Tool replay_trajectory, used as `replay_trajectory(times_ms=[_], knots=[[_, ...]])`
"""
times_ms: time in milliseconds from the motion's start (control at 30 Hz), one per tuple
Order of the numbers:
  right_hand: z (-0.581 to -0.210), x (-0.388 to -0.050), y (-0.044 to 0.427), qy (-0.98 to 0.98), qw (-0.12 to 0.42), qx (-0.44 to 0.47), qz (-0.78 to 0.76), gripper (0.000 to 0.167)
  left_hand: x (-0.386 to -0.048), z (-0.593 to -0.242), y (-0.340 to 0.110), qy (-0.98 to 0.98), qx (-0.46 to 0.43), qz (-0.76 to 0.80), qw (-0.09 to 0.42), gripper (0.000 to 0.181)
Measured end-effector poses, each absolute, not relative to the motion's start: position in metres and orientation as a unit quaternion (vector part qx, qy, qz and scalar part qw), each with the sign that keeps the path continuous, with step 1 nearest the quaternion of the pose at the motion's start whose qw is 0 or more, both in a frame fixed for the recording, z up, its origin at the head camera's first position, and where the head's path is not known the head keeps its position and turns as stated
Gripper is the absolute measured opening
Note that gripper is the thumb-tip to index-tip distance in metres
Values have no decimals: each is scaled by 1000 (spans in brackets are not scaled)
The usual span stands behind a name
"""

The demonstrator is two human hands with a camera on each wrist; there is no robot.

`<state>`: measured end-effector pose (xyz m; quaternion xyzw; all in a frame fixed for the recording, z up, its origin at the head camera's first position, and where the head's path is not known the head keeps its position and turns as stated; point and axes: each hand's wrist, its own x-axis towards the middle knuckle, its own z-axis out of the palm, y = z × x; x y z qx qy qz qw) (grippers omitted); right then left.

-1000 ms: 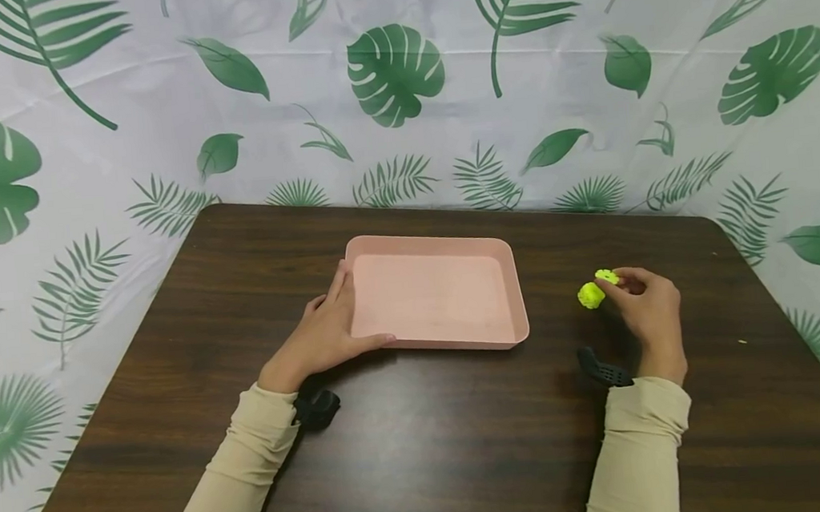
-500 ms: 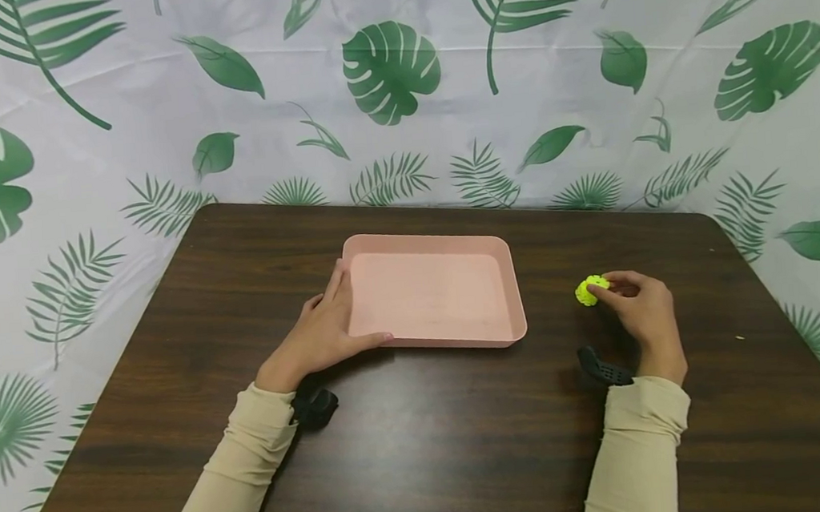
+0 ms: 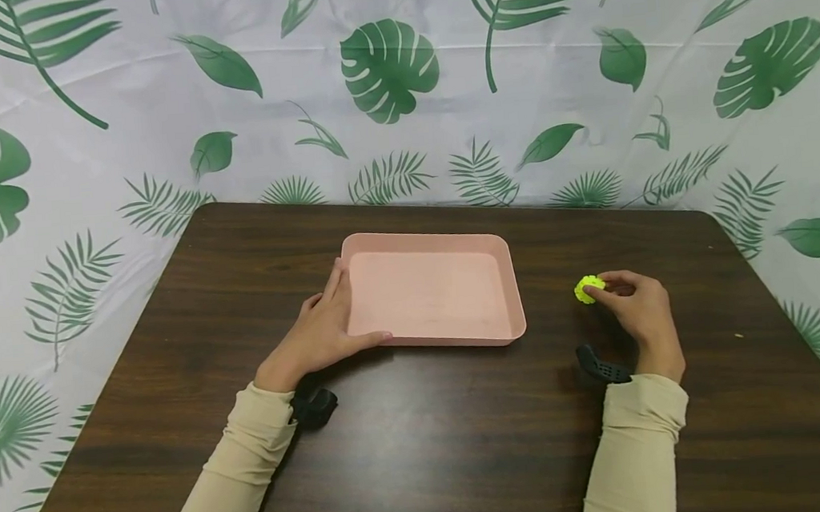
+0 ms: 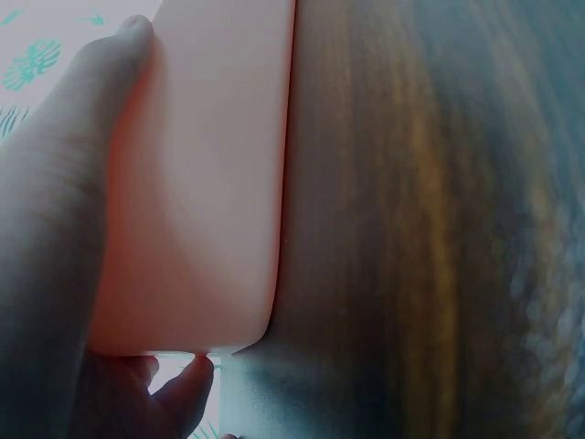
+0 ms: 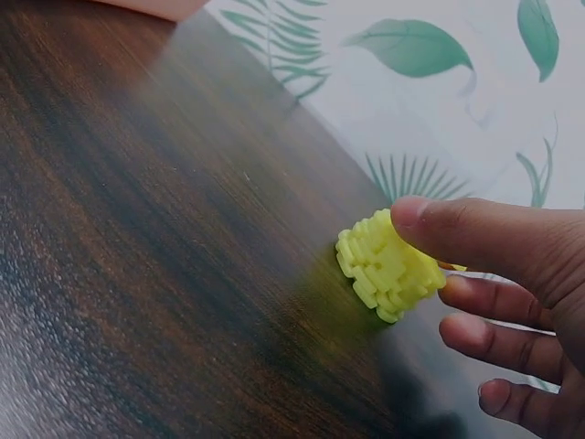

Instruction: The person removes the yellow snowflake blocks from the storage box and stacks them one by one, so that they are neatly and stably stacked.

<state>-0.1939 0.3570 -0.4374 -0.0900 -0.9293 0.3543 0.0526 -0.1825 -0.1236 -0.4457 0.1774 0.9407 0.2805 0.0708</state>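
A shallow pink tray [image 3: 430,290] lies on the dark wooden table. My left hand [image 3: 322,327] holds its near left corner, thumb along the front wall and fingers at the left end. The left wrist view shows the thumb [image 4: 123,64] against the tray's outer wall [image 4: 210,183]. Right of the tray, my right hand [image 3: 638,306] pinches a short stack of neon-yellow notched discs [image 3: 588,289]. In the right wrist view the thumb presses on the stack [image 5: 388,265] from above. Its other fingers [image 5: 498,343] are spread below, and part of the stack is hidden behind the thumb.
The dark wood table [image 3: 432,447] reaches back to a white cloth with green leaves [image 3: 395,153]. A tiny pale scrap [image 3: 738,335] lies to the right of my right hand. Black straps with camera mounts [image 3: 313,408] sit at both wrists.
A second ago a yellow disc in my right fingertips showed apart from the yellow stack beside it; now they are together as one piece. The left hand and tray stay put.
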Motion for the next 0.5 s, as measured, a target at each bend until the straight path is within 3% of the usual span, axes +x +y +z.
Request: replay_trajectory(times_ms=[500], knots=[[-436,-194,357,-932,40,-83,351,56,-181,-442,-123,941,176,280,72,127]])
